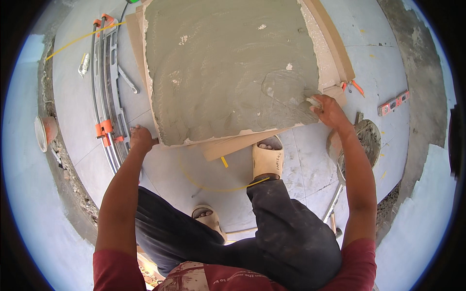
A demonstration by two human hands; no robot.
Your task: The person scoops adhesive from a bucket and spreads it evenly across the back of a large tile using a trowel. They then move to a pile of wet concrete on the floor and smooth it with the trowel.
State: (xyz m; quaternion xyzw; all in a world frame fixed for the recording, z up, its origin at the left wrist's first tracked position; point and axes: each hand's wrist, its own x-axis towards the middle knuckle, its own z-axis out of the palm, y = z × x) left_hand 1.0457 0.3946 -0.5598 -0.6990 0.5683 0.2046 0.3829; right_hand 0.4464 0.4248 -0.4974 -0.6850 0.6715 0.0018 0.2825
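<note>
A large slab (pixel 228 63), seemingly a tile, lies in front of me with its upper face coated in wet grey mortar. Fresh swirl marks show in the coat near its lower right. There my right hand (pixel 331 112) is closed on a small mortar-smeared tool (pixel 314 102), which looks like a trowel; its blade blends into the mortar. By the slab's near left corner is my left hand (pixel 141 139), its thumb stretched out to the corner and its fingers loosely bent. I see nothing held in it. Cardboard (pixel 218 148) sticks out beneath the slab's near edge.
A tile cutter (pixel 104 92) with orange fittings lies left of the slab. At the right stands a bucket (pixel 367 140) of mortar. Beyond it rests a red spirit level (pixel 394 103). A second bucket (pixel 46 131) lies far left. My sandalled foot (pixel 268 157) is near the slab.
</note>
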